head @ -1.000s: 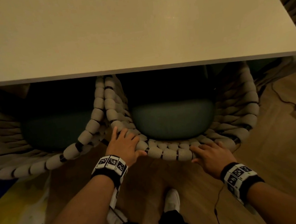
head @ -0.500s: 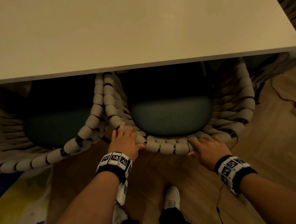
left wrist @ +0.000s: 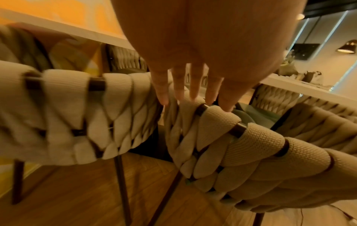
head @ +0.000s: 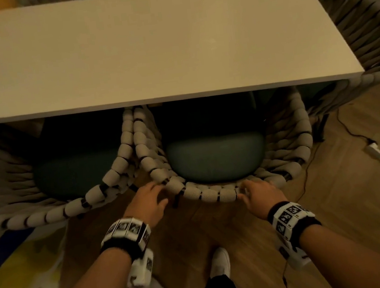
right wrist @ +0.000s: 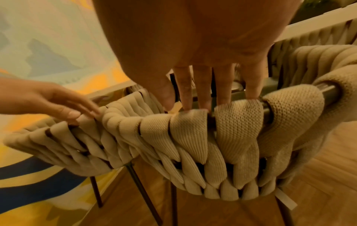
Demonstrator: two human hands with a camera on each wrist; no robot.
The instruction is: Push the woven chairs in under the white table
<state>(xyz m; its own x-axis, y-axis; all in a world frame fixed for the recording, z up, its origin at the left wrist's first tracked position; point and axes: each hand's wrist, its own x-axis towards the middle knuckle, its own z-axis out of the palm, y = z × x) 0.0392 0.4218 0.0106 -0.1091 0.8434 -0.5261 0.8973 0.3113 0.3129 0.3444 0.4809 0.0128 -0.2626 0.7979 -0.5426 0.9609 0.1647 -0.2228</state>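
Our left hand [head: 147,201] and right hand [head: 259,191] both lie with straight fingers against the curved back rim of the right woven chair [head: 210,193], the left hand's fingertips [left wrist: 193,97] at its left bend, the right hand's fingertips [right wrist: 204,105] further right along the same rim. Just left of the left fingers, the left woven chair [head: 55,212] stands beside it, the two rims touching ahead of those fingers. Beyond all our fingertips, the seat cushion [head: 215,157] sits inside the rim, and past it the white table [head: 148,52] covers the front of both chairs. A third chair [head: 362,31] stands at the table's right end. A cable [head: 376,150] lies on the floor well right of the right fingers.
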